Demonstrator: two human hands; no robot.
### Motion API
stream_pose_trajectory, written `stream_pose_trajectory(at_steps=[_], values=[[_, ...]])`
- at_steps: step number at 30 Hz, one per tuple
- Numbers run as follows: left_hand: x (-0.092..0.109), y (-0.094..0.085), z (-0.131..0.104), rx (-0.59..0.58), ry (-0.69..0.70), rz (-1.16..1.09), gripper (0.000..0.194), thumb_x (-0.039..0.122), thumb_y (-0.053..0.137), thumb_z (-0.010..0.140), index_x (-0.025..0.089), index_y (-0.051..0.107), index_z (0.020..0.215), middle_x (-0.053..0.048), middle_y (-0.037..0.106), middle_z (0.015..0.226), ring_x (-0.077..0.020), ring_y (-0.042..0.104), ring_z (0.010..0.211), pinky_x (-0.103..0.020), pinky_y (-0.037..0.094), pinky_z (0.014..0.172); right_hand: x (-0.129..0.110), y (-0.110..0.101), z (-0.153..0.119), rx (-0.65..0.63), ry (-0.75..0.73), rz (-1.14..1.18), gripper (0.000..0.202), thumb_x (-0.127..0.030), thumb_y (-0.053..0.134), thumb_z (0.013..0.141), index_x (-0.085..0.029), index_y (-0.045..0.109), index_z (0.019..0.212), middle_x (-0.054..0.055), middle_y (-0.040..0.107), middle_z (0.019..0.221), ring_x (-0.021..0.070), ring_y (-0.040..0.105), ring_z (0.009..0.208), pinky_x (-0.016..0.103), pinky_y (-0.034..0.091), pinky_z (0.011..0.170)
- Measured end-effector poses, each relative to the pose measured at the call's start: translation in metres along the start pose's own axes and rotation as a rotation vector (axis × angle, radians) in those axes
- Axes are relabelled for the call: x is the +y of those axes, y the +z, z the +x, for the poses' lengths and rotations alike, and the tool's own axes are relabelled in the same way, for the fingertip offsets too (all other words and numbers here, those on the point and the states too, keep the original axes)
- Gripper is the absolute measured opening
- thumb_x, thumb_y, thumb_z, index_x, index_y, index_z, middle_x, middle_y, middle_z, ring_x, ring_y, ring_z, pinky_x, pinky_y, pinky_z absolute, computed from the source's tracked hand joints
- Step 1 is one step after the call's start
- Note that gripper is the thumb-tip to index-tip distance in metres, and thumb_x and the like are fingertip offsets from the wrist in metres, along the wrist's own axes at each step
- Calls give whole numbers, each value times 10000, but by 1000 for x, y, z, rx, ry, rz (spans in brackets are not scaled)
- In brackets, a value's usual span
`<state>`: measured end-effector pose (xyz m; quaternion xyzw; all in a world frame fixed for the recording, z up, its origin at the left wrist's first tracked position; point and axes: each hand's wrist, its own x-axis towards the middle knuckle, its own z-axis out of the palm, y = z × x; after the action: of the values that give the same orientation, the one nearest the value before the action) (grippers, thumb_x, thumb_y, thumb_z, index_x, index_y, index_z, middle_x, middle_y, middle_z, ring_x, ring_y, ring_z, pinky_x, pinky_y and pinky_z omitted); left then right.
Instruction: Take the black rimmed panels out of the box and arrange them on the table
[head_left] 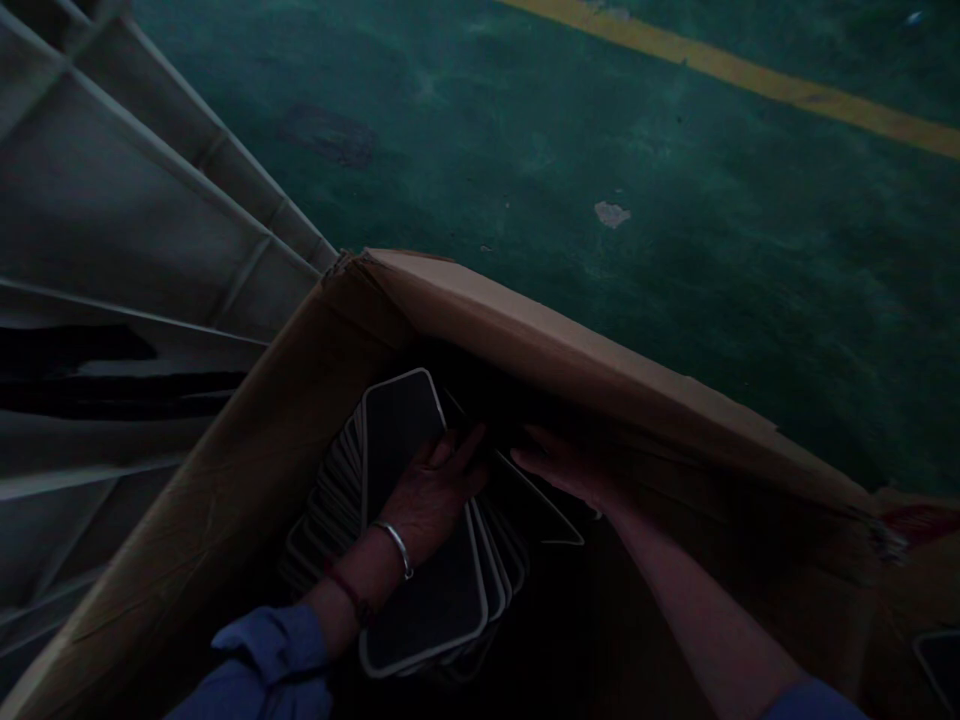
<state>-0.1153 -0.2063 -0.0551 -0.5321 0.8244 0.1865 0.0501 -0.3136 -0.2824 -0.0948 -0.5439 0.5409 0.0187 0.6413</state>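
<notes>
Head view: you look down into an open cardboard box (225, 470) standing on a green floor (570, 130); light is very low.
Far left: pale ribbed panels (112, 200) lean beside the box, touching its left wall.
Box flap: the far flap (600, 370) folds inward and shades the far side of the interior.
Contents: a fanned stack of flat dark panels (420, 600) with light rounded rims lies in the box, overlapped like cards; the top one (401, 425) runs from near the far flap toward you.
Your left hand (435, 490): rests flat on the top panel, fingers spread narrow and pointing toward the flap; whether it grips the edge or only presses, cannot tell. A metal bangle (397, 548) and a dark cord sit on the wrist, with a blue cuff (270, 650) behind.
Your right hand (559, 465): reaches under the flap just right of the stack, fingertips lost in shadow; open or closed, cannot tell.
Floor, upper right: a yellow line (750, 75) runs diagonally; a pale chipped patch (611, 213) sits mid-floor.
</notes>
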Motion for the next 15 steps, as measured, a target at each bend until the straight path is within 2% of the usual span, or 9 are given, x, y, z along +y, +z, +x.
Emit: stream_pose_trajectory(at_steps=[3,7,12,15], values=[[-1,1,0,6,9,-5,307,83,493,762,221,551,1029,-94,298,1425,-356,386,1199,-484,424,880,-1,-1,-2,-29,-3,21,682,-575,593,691,-230,453,1263,63,506,1280,271,451,1177,448,310,1019],[-2,0,0,-9,4,-23,301,91,495,768,217,545,1036,-116,332,1403,-367,377,1208,-490,410,899,4,-1,-1,24,15,-34,613,-581,554,717,-223,508,1213,69,504,1283,274,429,1200,442,303,1025],[-1,0,0,-20,5,-15,323,93,471,782,218,541,1071,-110,361,1388,-355,369,1214,-486,411,889,5,2,6,18,9,-144,487,-383,510,781,-142,499,1204,89,526,1253,240,454,1178,385,341,997],[-1,1,0,-5,9,-6,376,72,450,780,227,531,1113,-70,353,1400,-345,374,1205,-489,415,878,-5,6,9,-40,-35,-233,467,-267,553,724,-113,514,1163,99,591,1148,232,552,1041,343,423,887]])
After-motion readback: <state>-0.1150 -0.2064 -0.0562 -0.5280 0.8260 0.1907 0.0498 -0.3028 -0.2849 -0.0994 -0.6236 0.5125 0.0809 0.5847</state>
